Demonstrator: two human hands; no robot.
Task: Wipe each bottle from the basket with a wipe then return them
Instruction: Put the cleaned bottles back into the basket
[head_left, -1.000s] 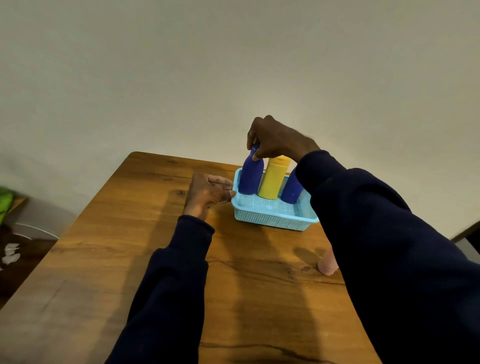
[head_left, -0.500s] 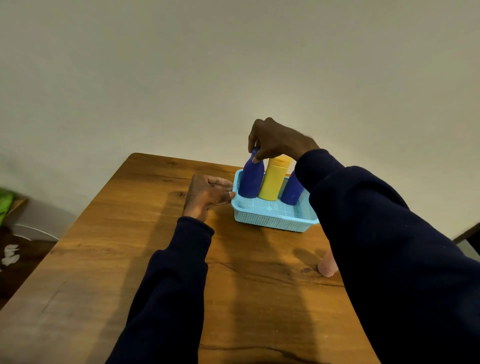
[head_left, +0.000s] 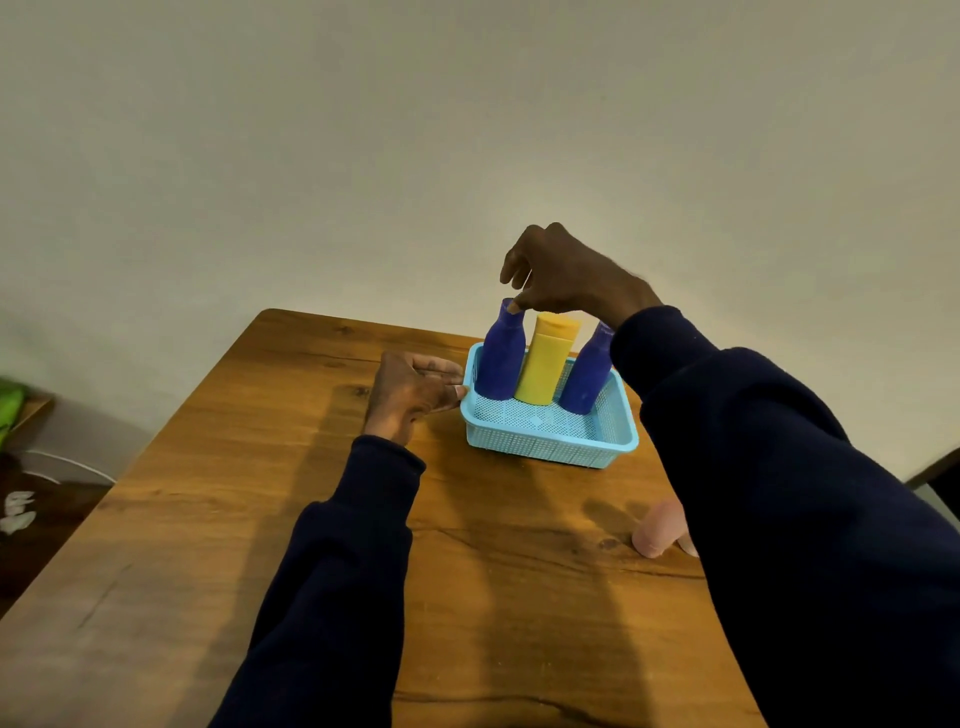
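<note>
Wooden table (head_left: 260, 519), green item (head_left: 9, 410) far left

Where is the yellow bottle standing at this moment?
In the head view the yellow bottle stands upright in the basket, between the left blue bottle and the right blue bottle, just below the right hand.

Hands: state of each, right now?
Left hand: open, touching the side of the basket.
Right hand: open, thumb on top of the left blue bottle.

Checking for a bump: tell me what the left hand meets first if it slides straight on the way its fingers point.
The left hand would meet the left wall of the blue basket almost at once; its fingertips look to be at the rim. Behind that wall stands a dark blue bottle.
</note>
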